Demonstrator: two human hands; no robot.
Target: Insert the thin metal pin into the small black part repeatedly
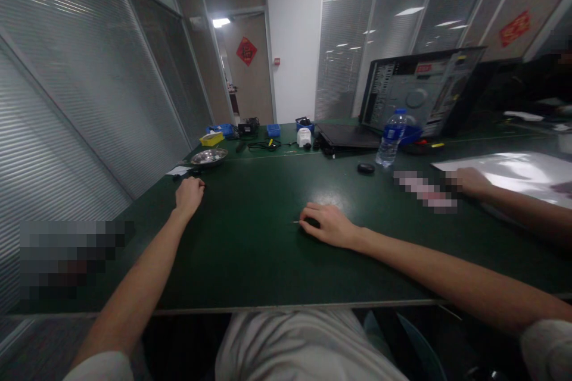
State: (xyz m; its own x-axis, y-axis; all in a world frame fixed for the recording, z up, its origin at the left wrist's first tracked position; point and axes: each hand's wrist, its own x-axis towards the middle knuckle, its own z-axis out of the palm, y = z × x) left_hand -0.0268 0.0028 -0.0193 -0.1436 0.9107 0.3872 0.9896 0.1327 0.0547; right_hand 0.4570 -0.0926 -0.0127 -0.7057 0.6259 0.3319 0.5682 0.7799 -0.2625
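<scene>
My right hand (329, 225) rests over the middle of the green table (250, 250). Its thumb and fingers are closed in a pinch on a thin pale stick-like piece (295, 222), whose short end points left. Farther left, my left hand (189, 196) is closed with the fingers curled down; whatever it may hold is hidden, though something dark shows by the fingertips. Just beyond that hand lie small black pieces (195, 172) and a shiny metal dish (209, 158) with small things in it.
Along the back stand a yellow box (211, 139), blue trays (273, 130), cables and a white device (304, 137). To the right are a water bottle (390, 140), a black oval object (366, 168) and an open computer case (413, 92). Another person's hand (471, 183) rests by white sheets (522, 169).
</scene>
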